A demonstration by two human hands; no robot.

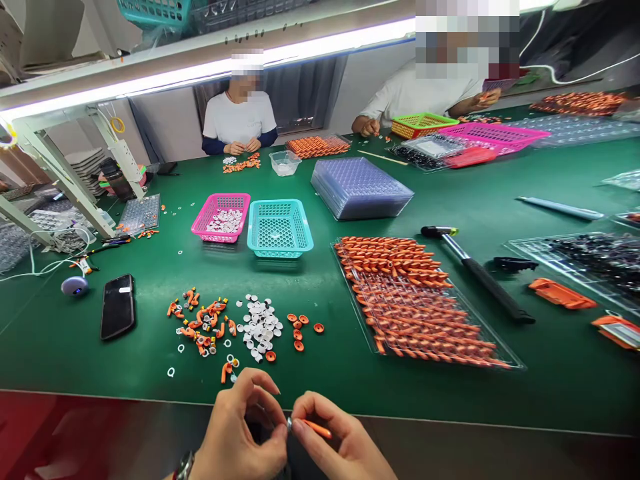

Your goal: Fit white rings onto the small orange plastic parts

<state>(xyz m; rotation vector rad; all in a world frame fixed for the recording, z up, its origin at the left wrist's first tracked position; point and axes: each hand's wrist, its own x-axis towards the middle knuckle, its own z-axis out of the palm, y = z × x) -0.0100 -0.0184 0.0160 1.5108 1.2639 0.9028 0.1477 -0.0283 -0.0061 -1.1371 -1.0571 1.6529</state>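
The right hand (pixel 345 440) pinches a slim orange plastic piece (pixel 319 429) between thumb and fingers, just in front of the desk (pixel 125 370)'s near edge; the left hand (pixel 245 433) curls its thumb and fingertips around the piece's pale end, though I can't tell whether they grip it. Just beyond lie a heap of curved orange parts (pixel 203 313), white discs (pixel 263 323) and orange caps (pixel 299 345), with a loaded clear tray (pixel 367 337) to the right. A pink basket (pixel 197 230), a turquoise basket (pixel 280 253) and a stack of clear trays (pixel 360 187) stand between these and two seated people in white shirts. A smartphone (pixel 117 307) lies left, a black-handled hammer (pixel 493 287) right. Print on the orange-framed item (pixel 620 329) at far right is too small to read.
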